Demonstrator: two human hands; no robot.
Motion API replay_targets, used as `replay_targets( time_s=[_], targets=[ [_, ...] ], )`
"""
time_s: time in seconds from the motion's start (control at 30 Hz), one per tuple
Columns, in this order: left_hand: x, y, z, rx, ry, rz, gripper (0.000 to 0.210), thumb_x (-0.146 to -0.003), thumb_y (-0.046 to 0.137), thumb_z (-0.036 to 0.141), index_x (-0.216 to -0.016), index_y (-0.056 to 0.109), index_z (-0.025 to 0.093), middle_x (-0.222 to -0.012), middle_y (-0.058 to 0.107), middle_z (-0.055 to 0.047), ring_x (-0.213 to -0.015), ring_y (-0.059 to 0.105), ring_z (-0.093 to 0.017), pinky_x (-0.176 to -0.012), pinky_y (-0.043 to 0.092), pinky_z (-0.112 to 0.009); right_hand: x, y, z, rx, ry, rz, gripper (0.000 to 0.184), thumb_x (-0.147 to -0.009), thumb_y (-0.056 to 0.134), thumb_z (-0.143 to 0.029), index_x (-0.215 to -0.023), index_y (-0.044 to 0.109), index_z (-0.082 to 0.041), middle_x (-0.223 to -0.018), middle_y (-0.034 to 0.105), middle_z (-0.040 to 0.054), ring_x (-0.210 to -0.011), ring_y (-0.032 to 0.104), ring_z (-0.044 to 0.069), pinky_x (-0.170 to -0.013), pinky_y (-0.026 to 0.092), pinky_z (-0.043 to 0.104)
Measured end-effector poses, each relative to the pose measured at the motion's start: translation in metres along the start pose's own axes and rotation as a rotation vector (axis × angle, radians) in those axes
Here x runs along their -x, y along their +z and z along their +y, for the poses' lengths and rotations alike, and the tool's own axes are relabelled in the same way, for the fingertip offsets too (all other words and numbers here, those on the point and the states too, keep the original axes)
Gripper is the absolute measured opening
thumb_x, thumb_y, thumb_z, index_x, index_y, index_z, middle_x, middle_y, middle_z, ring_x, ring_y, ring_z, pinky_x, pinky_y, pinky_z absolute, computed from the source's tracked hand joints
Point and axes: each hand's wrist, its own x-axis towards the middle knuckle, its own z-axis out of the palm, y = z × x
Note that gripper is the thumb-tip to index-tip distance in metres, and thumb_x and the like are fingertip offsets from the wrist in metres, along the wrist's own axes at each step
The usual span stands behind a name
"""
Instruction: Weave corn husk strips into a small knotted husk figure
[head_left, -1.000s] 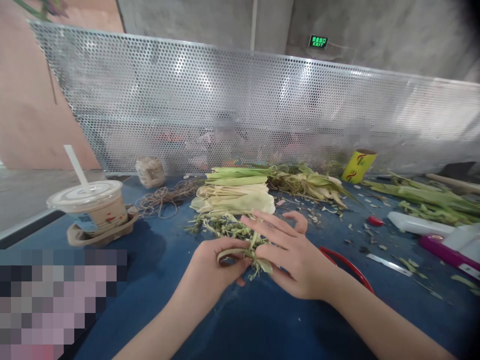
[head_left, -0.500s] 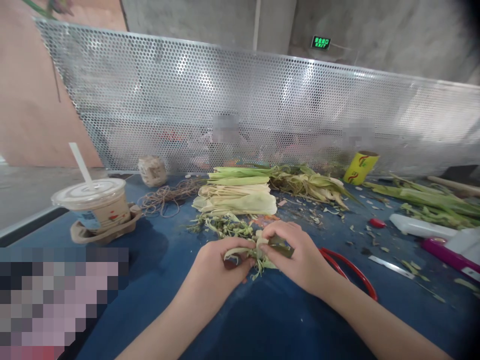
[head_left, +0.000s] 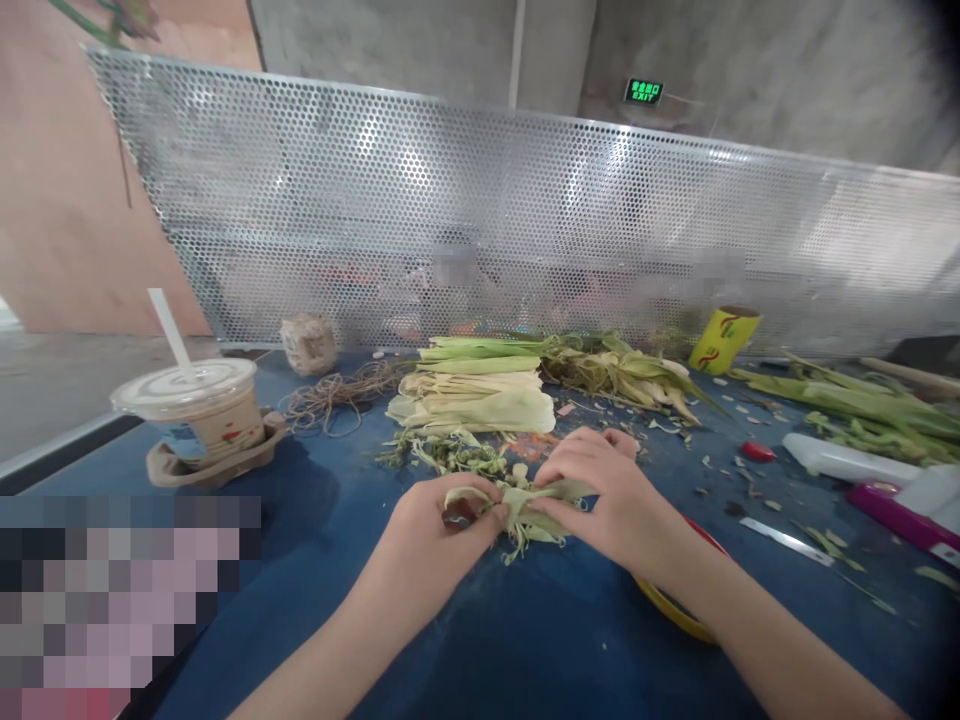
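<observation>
My left hand [head_left: 442,525] pinches the left side of a pale green strip of corn husk [head_left: 516,508], whose end curls over the fingers. My right hand [head_left: 596,490] grips the strip's other side between thumb and fingers. Thin frayed shreds hang below, between the two hands. Just beyond them lies a heap of small knotted husk pieces [head_left: 457,455]. Behind that, flat husks [head_left: 476,395] are stacked in layers, with a looser bunch of husks [head_left: 619,370] to the right. A red and yellow loop [head_left: 679,612] is partly hidden beneath my right forearm.
At left a lidded drink cup [head_left: 217,425] with a straw sits in a cardboard holder [head_left: 180,472], near tangled twine [head_left: 349,395]. At right are a blade [head_left: 786,541], a white and purple tool [head_left: 892,515] and a yellow tube [head_left: 724,340]. A perforated metal panel [head_left: 487,200] stands behind.
My right hand has shifted slightly right and its fingers have re-gripped, drawing the husk strip out flatter between the hands. My left hand keeps its pinch. The loop's visible part has changed from red to mostly yellow.
</observation>
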Motion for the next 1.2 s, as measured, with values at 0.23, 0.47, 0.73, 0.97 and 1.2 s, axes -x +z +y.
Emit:
replay_targets(
  time_s=[0.23,0.47,0.73,0.97,1.2],
  targets=[
    [-0.007,-0.003,-0.006,0.253,-0.062,-0.013,0.016,-0.069,0.061,0.031,-0.066,0.056,0.015,-0.052,0.049,0.005,-0.036,0.042,-0.007,-0.039,0.034,-0.021,0.0,-0.005,-0.001,0.11,-0.143,0.063,0.009,-0.083,0.053,-0.024,-0.075,0.057,-0.02,-0.075,0.062,0.0019,-0.076,0.055,0.016,-0.073,0.035,0.033],
    [-0.006,0.0,-0.002,0.292,-0.1,0.003,0.021,-0.071,0.058,0.03,-0.057,0.052,0.015,-0.049,0.047,0.005,-0.038,0.039,-0.006,-0.04,0.031,-0.019,0.004,-0.003,-0.006,0.237,-0.447,0.103,0.014,-0.085,0.047,-0.012,-0.089,0.059,-0.017,-0.085,0.064,0.0045,-0.079,0.054,0.014,-0.077,0.041,0.031],
    [-0.004,-0.001,0.002,0.16,-0.033,-0.107,0.015,-0.07,0.057,0.026,-0.061,0.057,0.015,-0.041,0.041,0.007,-0.038,0.035,-0.007,-0.041,0.028,-0.019,0.004,0.002,-0.011,0.023,-0.512,0.046,0.007,-0.084,0.048,-0.015,-0.087,0.054,-0.018,-0.099,0.065,0.0058,-0.084,0.057,0.012,-0.08,0.046,0.028],
    [-0.001,0.003,0.003,0.128,0.014,-0.122,0.017,-0.071,0.056,0.029,-0.061,0.058,0.016,-0.052,0.045,0.005,-0.043,0.037,-0.007,-0.042,0.03,-0.02,0.006,0.008,-0.008,-0.113,-0.208,0.151,0.004,-0.083,0.053,-0.02,-0.087,0.053,-0.021,-0.078,0.066,0.0025,-0.074,0.061,0.014,-0.069,0.048,0.025],
    [-0.001,0.003,0.003,0.176,-0.002,-0.058,0.015,-0.067,0.061,0.027,-0.061,0.053,0.016,-0.055,0.051,0.003,-0.05,0.044,-0.009,-0.046,0.034,-0.019,0.007,0.011,-0.013,-0.256,-0.122,0.161,0.005,-0.081,0.056,-0.018,-0.084,0.057,-0.021,-0.077,0.065,0.0005,-0.07,0.062,0.011,-0.066,0.048,0.018]
  ],
)
